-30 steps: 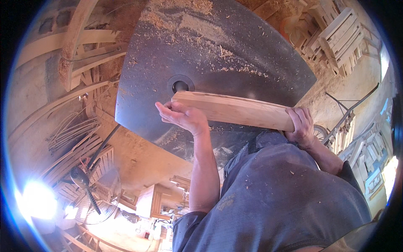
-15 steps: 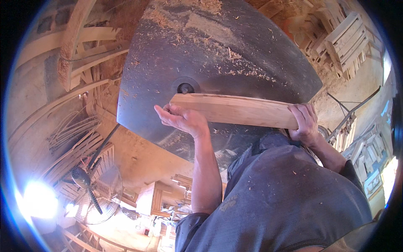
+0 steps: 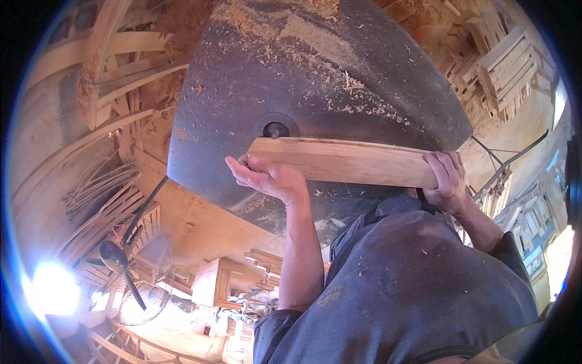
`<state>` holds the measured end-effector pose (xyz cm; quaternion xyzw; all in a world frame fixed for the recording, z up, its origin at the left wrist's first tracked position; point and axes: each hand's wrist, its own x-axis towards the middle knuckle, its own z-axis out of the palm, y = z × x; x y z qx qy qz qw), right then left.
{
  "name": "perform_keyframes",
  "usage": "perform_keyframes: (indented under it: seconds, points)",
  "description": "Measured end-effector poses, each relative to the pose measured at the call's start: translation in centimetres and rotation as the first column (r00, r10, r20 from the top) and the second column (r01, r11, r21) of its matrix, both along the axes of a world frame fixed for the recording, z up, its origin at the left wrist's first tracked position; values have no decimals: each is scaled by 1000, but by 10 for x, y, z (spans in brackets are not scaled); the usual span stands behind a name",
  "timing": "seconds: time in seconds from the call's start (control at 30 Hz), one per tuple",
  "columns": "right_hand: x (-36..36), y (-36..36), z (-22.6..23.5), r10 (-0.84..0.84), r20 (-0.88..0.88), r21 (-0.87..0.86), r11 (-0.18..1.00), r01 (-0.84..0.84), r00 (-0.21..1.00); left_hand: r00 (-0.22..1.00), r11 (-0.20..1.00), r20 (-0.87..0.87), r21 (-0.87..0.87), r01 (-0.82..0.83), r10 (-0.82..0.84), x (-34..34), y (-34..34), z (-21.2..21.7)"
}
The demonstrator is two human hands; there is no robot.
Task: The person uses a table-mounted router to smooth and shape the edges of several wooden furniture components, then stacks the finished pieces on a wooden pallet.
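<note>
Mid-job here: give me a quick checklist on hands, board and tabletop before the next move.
1. Right hand gripping the board's right end: ok.
2. Left hand at the board's left end: ok; how firmly it holds, cannot tell.
3. Left hand well away from the dark spindle: not ok, it is close by.
4. Spindle stopped: cannot tell.
5. Tabletop free of shavings: not ok, they lie scattered beyond the board.
</note>
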<state>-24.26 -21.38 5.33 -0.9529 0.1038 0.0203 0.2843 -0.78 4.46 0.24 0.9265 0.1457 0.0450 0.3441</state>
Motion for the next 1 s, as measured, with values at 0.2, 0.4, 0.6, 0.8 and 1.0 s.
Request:
perform_keyframes:
  seconds: [0.2, 0.4, 0.6, 0.8, 1.0]
  points:
    - [1, 0, 0, 4, -9, -2, 1000, -4, 1000, 1000, 1000, 3, 20, 13, -13, 1, 3, -2]
    - [8, 1, 5, -1, -8, 0, 1000, 1, 1000, 999, 999, 36, 47, 20, -22, 1, 5, -5]
    - [3, -2, 2, 32, 9, 12, 999, -33, 999, 997, 989, -49, -134, -63, 57, 1, 8, 3]
    - [7, 13, 1, 49, 2, 29, 998, -49, 999, 991, 982, -54, -140, -130, 123, 10, 17, 11]
    - [20, 24, 2, 13, 115, -22, 1000, -11, 993, 984, 971, -23, -157, -180, 179, 23, 35, -3]
